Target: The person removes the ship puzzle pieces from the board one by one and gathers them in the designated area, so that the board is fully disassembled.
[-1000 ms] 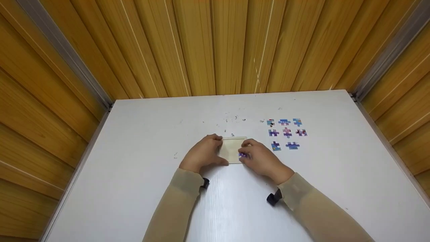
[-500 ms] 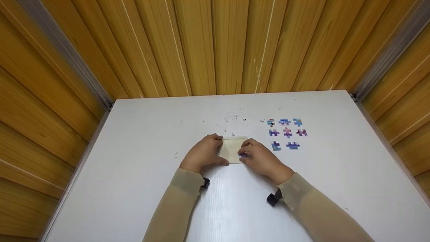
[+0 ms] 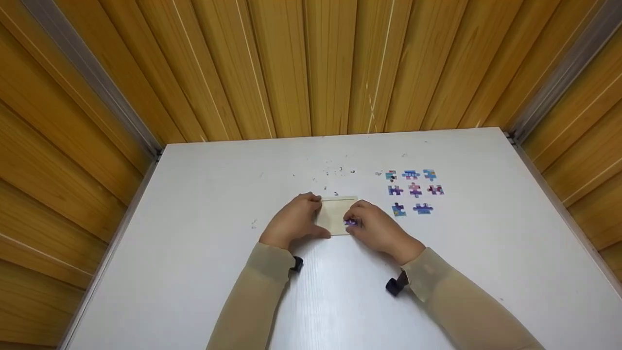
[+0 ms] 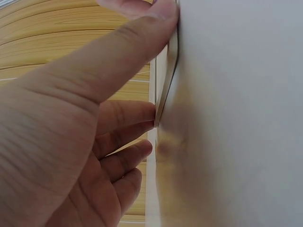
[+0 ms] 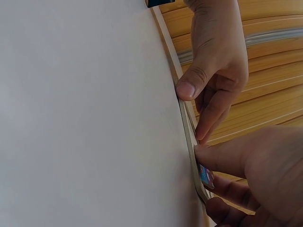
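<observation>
On the white table a square, pale wooden puzzle tray [image 3: 333, 216] with a raised rim lies in front of me. My left hand [image 3: 294, 221] holds it from the left, thumb on the near edge and fingertips at the far left corner. At the tray's right side my right hand [image 3: 379, 228] pinches a small purple and blue puzzle piece [image 3: 350, 222], partly covered by the fingers. The right wrist view shows this piece [image 5: 206, 176] at the tray's edge, below the right thumb. Whether it lies flat in the tray I cannot tell.
Several loose puzzle pieces [image 3: 414, 190] lie in rows to the right of the tray. Small dark marks [image 3: 340, 169] spot the table behind it. Wood-patterned walls [image 3: 330, 68] rise at the table's back and sides.
The puzzle piece has turned slightly in my right fingertips and shows a narrower strip. Both hands and the tray have stayed almost in place.
</observation>
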`<state>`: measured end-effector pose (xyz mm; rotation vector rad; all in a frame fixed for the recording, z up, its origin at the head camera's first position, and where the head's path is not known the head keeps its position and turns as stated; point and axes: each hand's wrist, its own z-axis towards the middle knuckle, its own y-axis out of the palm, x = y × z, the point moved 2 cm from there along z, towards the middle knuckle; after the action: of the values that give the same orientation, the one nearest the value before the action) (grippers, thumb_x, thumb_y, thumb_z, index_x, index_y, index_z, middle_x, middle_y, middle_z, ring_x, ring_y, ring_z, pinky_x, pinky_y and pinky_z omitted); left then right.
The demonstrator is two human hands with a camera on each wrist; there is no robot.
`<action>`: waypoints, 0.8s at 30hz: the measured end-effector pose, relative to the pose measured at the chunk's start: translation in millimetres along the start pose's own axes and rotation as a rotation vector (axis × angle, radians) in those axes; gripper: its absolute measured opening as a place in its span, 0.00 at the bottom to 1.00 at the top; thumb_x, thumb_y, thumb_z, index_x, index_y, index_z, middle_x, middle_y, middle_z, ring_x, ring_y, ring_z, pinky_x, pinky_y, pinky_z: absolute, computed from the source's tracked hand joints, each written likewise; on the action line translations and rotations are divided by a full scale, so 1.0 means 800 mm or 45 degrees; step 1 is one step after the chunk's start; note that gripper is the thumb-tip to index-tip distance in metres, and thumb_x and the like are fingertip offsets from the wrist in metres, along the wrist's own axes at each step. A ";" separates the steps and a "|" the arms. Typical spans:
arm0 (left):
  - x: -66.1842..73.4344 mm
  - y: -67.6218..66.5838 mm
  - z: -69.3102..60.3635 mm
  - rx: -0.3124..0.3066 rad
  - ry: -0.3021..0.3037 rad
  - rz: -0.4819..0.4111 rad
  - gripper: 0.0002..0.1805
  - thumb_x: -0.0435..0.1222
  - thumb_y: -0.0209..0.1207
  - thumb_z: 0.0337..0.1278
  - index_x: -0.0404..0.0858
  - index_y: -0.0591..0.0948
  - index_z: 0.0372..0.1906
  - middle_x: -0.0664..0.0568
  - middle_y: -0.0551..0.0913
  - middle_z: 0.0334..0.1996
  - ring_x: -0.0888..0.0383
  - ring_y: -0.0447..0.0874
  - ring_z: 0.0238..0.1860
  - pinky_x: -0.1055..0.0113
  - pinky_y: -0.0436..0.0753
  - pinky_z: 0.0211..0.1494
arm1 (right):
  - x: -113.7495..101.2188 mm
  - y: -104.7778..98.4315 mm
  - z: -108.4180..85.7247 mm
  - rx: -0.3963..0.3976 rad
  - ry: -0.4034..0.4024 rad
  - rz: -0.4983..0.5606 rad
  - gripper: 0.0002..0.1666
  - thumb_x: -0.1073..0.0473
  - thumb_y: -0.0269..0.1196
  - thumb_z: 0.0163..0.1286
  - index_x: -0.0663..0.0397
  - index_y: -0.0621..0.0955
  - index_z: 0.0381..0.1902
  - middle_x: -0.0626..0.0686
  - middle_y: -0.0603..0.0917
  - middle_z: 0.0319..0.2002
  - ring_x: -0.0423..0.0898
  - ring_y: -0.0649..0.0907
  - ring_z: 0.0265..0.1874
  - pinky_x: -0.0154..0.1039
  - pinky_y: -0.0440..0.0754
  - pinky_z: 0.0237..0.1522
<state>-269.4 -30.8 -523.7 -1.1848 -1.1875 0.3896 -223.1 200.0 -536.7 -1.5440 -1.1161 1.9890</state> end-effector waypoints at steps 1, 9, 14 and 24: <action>0.000 0.000 0.000 0.003 0.000 -0.001 0.45 0.48 0.88 0.54 0.32 0.84 0.74 0.42 0.80 0.81 0.42 0.73 0.86 0.51 0.72 0.92 | 0.000 0.000 0.000 -0.003 0.005 0.001 0.10 0.64 0.74 0.77 0.54 0.92 0.53 0.53 0.88 0.57 0.53 0.88 0.57 0.55 0.88 0.67; 0.000 0.002 0.002 -0.014 -0.053 -0.038 0.47 0.47 0.88 0.53 0.34 0.83 0.77 0.43 0.78 0.82 0.43 0.74 0.86 0.51 0.72 0.92 | 0.002 -0.003 0.001 -0.032 0.027 -0.017 0.12 0.61 0.75 0.75 0.53 0.93 0.55 0.53 0.89 0.58 0.53 0.88 0.58 0.57 0.88 0.68; -0.001 0.003 0.001 0.002 -0.037 -0.025 0.46 0.48 0.88 0.53 0.34 0.84 0.75 0.43 0.79 0.81 0.43 0.76 0.84 0.51 0.74 0.91 | 0.003 -0.005 0.000 -0.058 0.043 -0.017 0.15 0.60 0.75 0.75 0.53 0.93 0.58 0.54 0.88 0.60 0.55 0.87 0.61 0.59 0.87 0.72; -0.002 0.003 -0.001 0.000 -0.032 -0.032 0.46 0.47 0.88 0.54 0.34 0.84 0.76 0.43 0.78 0.82 0.43 0.73 0.86 0.51 0.72 0.92 | 0.003 -0.008 -0.002 -0.096 0.058 -0.004 0.18 0.59 0.75 0.76 0.53 0.93 0.61 0.54 0.88 0.62 0.55 0.86 0.63 0.58 0.86 0.74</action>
<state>-268.7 -31.2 -526.1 -1.1667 -1.2233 0.3866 -223.7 206.1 -533.4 -1.6153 -1.1870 1.9203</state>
